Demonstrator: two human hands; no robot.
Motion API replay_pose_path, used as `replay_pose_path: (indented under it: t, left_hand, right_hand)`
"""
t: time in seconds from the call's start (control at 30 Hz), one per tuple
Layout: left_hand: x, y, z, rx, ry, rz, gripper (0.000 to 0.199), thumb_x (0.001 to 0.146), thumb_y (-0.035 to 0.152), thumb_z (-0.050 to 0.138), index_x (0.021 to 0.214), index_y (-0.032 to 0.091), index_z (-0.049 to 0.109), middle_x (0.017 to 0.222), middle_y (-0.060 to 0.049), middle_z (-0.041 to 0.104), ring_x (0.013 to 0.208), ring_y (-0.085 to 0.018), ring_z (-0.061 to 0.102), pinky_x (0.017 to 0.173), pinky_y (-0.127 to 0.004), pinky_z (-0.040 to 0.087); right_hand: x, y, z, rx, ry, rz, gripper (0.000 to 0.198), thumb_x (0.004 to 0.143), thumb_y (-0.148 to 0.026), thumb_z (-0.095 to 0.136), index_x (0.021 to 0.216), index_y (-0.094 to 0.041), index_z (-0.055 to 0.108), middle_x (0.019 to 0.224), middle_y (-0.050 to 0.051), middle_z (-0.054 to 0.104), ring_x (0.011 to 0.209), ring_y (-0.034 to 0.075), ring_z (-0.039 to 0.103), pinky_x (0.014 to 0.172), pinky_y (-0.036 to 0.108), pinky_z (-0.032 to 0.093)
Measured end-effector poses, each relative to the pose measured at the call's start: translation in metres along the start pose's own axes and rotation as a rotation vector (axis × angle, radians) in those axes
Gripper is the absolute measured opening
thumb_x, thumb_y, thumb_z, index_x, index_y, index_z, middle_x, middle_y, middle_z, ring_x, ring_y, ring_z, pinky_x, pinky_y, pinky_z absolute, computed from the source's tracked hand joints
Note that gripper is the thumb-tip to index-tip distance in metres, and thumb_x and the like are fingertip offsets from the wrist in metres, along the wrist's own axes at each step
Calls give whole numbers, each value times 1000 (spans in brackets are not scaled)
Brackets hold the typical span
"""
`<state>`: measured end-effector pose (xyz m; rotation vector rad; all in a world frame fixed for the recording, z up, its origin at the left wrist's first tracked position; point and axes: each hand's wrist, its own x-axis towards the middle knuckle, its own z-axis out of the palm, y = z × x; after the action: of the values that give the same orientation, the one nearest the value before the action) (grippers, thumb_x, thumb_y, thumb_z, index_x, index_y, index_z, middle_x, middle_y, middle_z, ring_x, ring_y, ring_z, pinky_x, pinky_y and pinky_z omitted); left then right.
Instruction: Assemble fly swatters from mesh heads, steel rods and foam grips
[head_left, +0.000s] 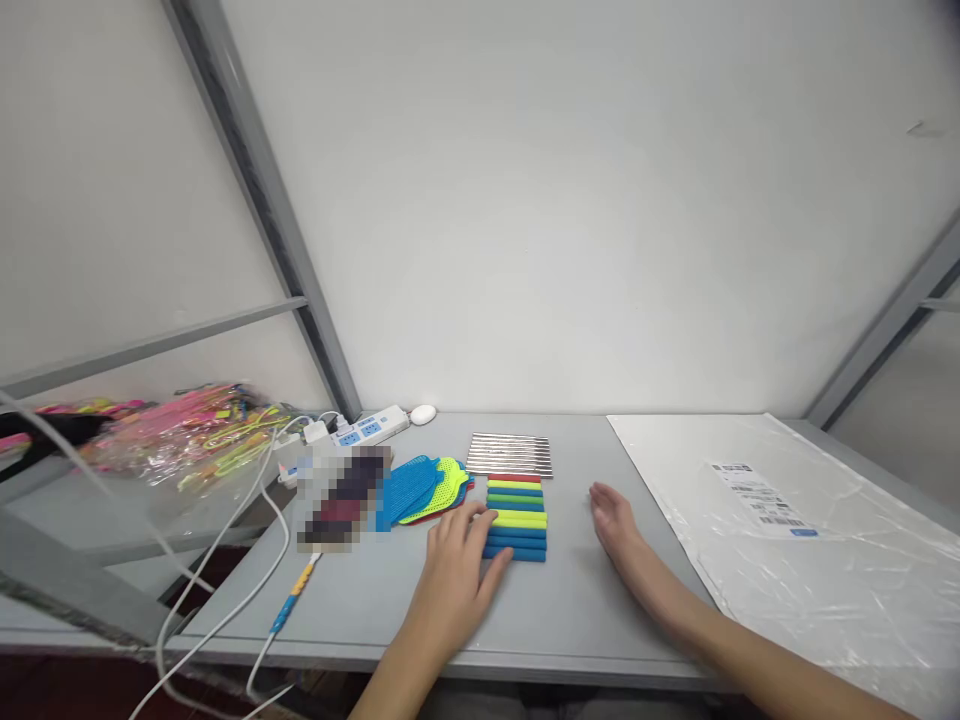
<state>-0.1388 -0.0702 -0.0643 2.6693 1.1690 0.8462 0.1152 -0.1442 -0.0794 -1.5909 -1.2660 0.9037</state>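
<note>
Several coloured tubes, like handle sleeves (521, 520), lie side by side in a row on the grey table, in blue, yellow, green and red. My left hand (457, 555) rests at their left ends, fingers apart and touching them without gripping. To the right of the row, my right hand (613, 515) is held on edge above the table, its fingers stretched out and nothing visible in it. Silver metal rods (510, 453) lie parallel just behind the tubes. Perforated fly swatter heads, blue (411, 487) and yellow-green (444, 487), overlap on the left, with red edges showing underneath.
A blurred-out device (345, 500) with a cable lies at the left. Behind it are a white power strip (375, 428) and a white oval object (422, 414). Plastic-wrapped colourful goods (187, 430) sit far left. A plastic-covered white sheet (750, 570) covers the table's right side.
</note>
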Motion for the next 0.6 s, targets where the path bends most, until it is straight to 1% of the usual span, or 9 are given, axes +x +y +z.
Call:
replay_pose_path:
  t: [0.07,0.1,0.17,0.23,0.33,0.4,0.5,0.6]
  left_hand:
    - [-2,8,-4,34,-5,108,29,94,28,48,120,22,58,124,-10,57,115,-26,53,95,-42,44]
    - [-3,11,-6,49,-7,147,27,93,26,48,118,22,60,123,-10,58,113,-25,54,94,-41,44]
    - [-8,15,-10,74,8,159,27,93,23,48,116,22,61,122,-10,58,112,-25,55,94,-42,44]
    - [-13,15,-12,86,40,83,30,93,24,47,120,21,59,123,-11,57,114,-26,53,96,-44,44]
    - [-22,10,-13,61,52,-44,32,94,27,45,123,18,56,124,-12,55,116,-27,51,97,-44,44]
    - [-27,6,-12,39,46,-90,33,95,29,44,123,17,54,123,-12,56,117,-26,51,99,-43,44]
    - [-35,2,-11,52,33,-137,37,96,33,41,127,16,52,126,-12,57,119,-26,51,102,-44,42]
    - [-40,-2,-9,121,-27,-160,46,98,40,37,134,13,49,137,-15,53,129,-27,46,107,-46,36]
  right_hand:
    - [-18,-5,-7,-222,-164,-14,86,87,-63,45,156,-29,6,162,4,11,148,24,14,118,47,21]
    - [-26,-7,-8,-333,-223,-36,91,85,-62,50,156,-26,6,162,4,8,148,25,10,119,47,16]
    - [-36,-7,-8,-567,-255,-104,94,85,-63,49,156,-18,8,162,7,7,148,26,5,120,49,5]
    - [-41,-3,-3,-736,-237,-152,91,88,-65,40,155,-13,9,161,8,7,148,27,2,119,50,0]
    - [-41,5,8,-872,-150,-141,87,91,-69,27,155,-12,11,160,5,6,149,26,0,119,51,1]
    - [-40,8,13,-928,-92,-120,86,91,-70,22,155,-13,15,160,4,6,149,27,0,119,52,2]
    - [-40,9,16,-969,-63,-127,86,91,-71,19,154,-13,18,160,3,8,149,27,3,119,52,4]
    - [-41,10,15,-973,-58,-149,84,91,-70,19,154,-15,17,160,2,9,149,26,4,119,51,5]
